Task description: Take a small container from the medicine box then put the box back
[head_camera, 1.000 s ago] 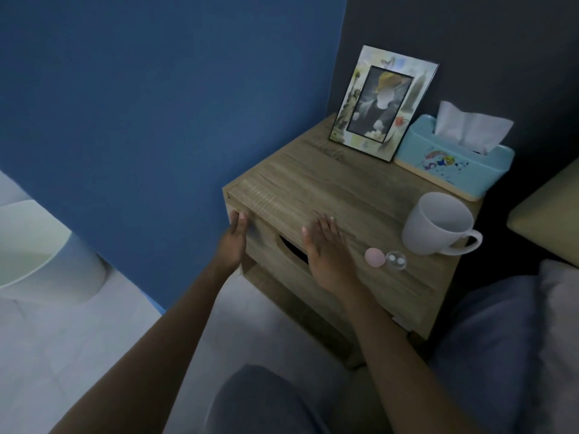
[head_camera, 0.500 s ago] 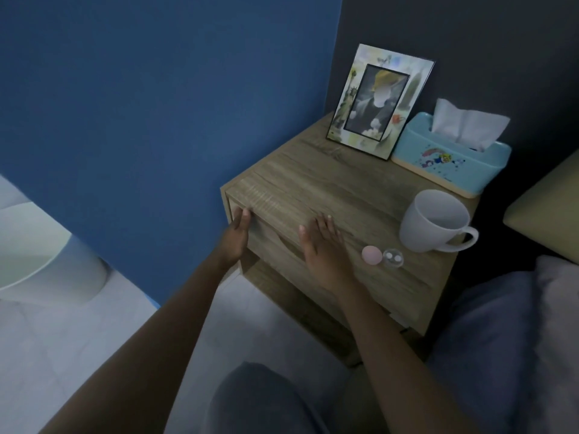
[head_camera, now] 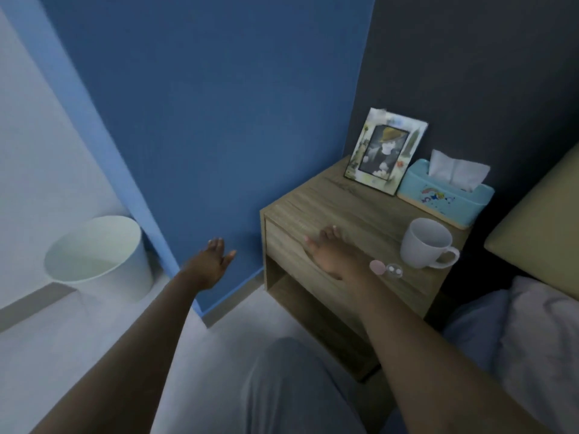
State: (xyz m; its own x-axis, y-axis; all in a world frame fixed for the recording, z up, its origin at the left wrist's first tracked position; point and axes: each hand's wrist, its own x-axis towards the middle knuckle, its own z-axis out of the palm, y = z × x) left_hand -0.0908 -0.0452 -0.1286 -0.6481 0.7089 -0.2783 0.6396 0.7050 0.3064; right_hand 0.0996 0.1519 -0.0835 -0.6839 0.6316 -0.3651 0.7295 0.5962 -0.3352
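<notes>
On the wooden bedside surface [head_camera: 360, 198], the small clear round container [head_camera: 394, 271] lies just right of the flat, empty right hand [head_camera: 332, 256]; the left hand [head_camera: 211, 261] hangs open, farther away.

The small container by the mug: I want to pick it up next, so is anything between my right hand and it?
Nothing visible. The right hand lies flat on the nightstand, with the clear container and its pink lid just beside the wrist; the mug stands beyond them.

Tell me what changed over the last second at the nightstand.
The left hand let go of the drawer's left corner and swung out leftward, open in the air. The drawer, slightly open before, now looks shut. The right hand stays flat on it. Mug, small container and pink lid unmoved.
</notes>
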